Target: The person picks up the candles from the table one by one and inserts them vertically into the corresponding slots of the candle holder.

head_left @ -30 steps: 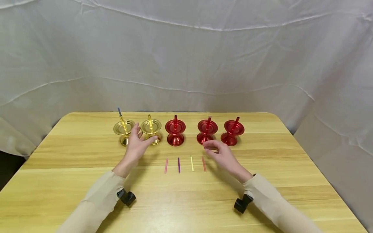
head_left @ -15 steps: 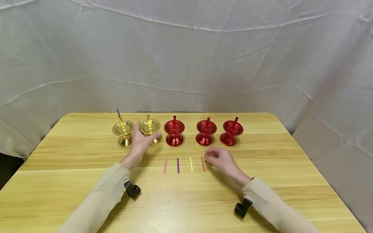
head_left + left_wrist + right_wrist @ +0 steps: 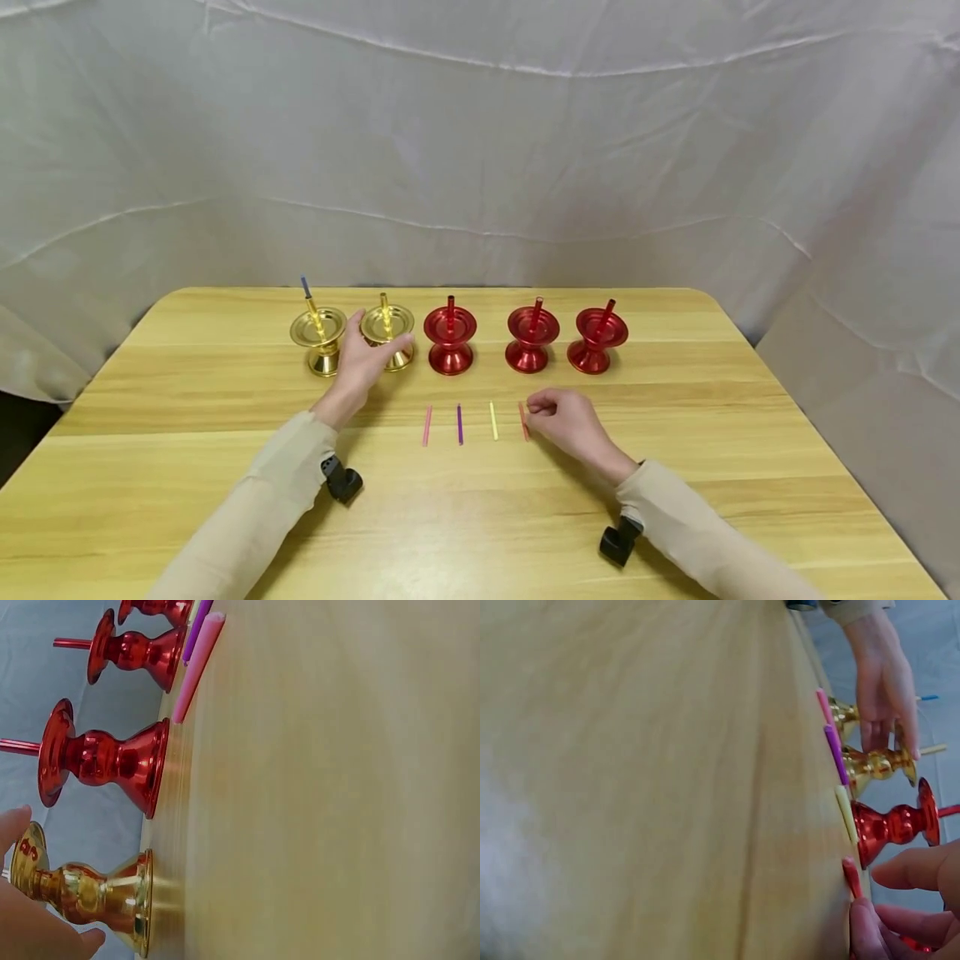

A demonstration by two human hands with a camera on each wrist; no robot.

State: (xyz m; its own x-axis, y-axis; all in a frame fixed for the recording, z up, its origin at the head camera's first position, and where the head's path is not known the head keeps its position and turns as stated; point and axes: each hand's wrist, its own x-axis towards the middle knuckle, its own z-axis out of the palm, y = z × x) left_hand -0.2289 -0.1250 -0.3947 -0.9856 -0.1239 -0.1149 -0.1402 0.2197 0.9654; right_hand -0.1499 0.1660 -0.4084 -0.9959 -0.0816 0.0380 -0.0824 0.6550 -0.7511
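Observation:
My left hand (image 3: 358, 367) is at the second gold candle holder (image 3: 400, 318), thumb and fingers spread around its dish and stem. In the left wrist view a fingertip lies at that dish's rim and another close to the stem. A coral-red candle (image 3: 852, 876) lies on the table, right by my right hand (image 3: 572, 421). The right thumb overlaps the candle's near end in the right wrist view, while the index fingertip stands apart from it. A row of candles continues leftward: yellow (image 3: 493, 421), purple (image 3: 460, 425) and pink (image 3: 427, 426).
At the far left stands another gold candle holder (image 3: 323, 362) with a blue candle (image 3: 305, 287) in its tube. Red candle holders stand at the middle (image 3: 451, 361), right of middle (image 3: 527, 358) and far right (image 3: 588, 358). A pale curtain hangs behind the wooden table (image 3: 480, 525).
My left hand has moved slightly right and closer around the second gold candle holder. My right hand has come down and toward me, to the coral-red candle.

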